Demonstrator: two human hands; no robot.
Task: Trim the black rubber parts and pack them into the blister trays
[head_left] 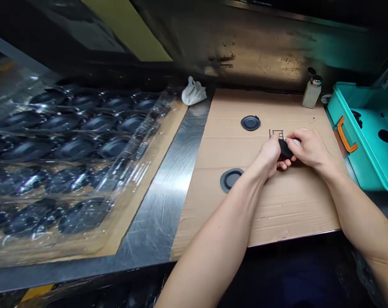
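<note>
Above the cardboard sheet [203, 214], both my hands are closed on one black rounded part [285, 149]. My left hand [271, 152] grips its left side, with the fingertips showing beneath it. From the right, my right hand [307, 147] pinches something small and white [296, 142] against the part; it may be a wipe, but I cannot make it out fully. Another black rounded part [251, 122] lies on the cardboard beyond my left hand. A dark grey rounded part [230, 179] lies nearer, partly covered by my left forearm.
On the left, a clear plastic tray [139, 158] holds several black parts. A crumpled white cloth [193, 92] sits behind the metal strip [163, 188]. At the back right stands a bottle [312, 93], beside a teal bin [367, 171] with an orange handle and black pieces inside.
</note>
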